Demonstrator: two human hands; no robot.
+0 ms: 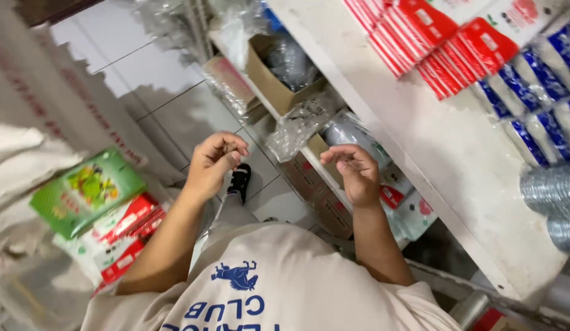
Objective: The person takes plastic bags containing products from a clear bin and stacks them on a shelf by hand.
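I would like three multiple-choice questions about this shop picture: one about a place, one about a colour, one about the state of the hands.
1. Where do the red packs lie?
A. on the white shelf
B. on the floor tiles
C. in the brown carton

2. What colour is the flat pack nearest the left hand?
A. blue
B. green
C. black

3. How are both hands?
A. each gripping a box
B. flat on the shelf
C. raised, fingers curled, holding no visible thing

Answers: 1 A, they rest in rows on the white shelf. 2 B, its cover is green. 3 C, the left hand and right hand hang in the air with bent fingers.
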